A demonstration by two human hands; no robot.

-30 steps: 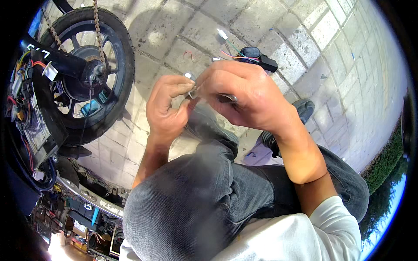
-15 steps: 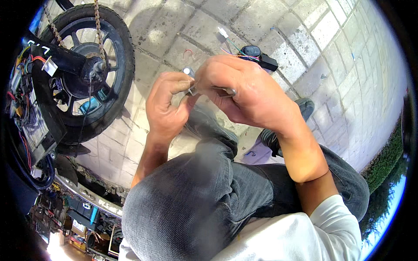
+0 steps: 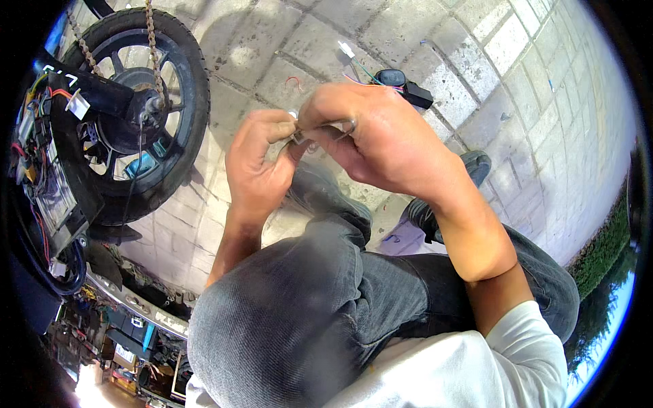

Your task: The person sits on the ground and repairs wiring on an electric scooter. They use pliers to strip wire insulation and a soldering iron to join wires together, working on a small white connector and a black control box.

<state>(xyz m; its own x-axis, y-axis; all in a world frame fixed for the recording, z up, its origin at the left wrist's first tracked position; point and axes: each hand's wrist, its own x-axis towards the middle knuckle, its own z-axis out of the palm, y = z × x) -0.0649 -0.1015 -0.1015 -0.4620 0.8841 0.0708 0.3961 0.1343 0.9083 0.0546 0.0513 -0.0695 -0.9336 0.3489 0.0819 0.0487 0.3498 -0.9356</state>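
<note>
Above the paving my two hands meet fingertip to fingertip. The left hand [image 3: 260, 160] is closed in a pinch on a small metal piece [image 3: 298, 138], mostly covered by the fingers. My right hand [image 3: 384, 136] curls closed around a slim metal tool [image 3: 349, 126], whose rounded end shows by the palm; its kind is hidden. The tips of both hands touch around the small piece. Past the right hand, a black switch-like part [image 3: 391, 78] with thin coloured wires and a white connector [image 3: 346, 49] lies on the ground.
On the left stands a black spoked wheel [image 3: 197, 102] with a rusty chain [image 3: 151, 34], beside exposed wiring [image 3: 30, 143] with a white plug [image 3: 78, 105]. A crowded box of tools [image 3: 129, 333] sits at lower left. A red wire scrap [image 3: 294, 83] lies on the paving [image 3: 272, 47].
Both hands have shifted slightly left, still together. The pale round end near the left fingertips is now mostly covered, and the right hand's tool has turned slightly.
</note>
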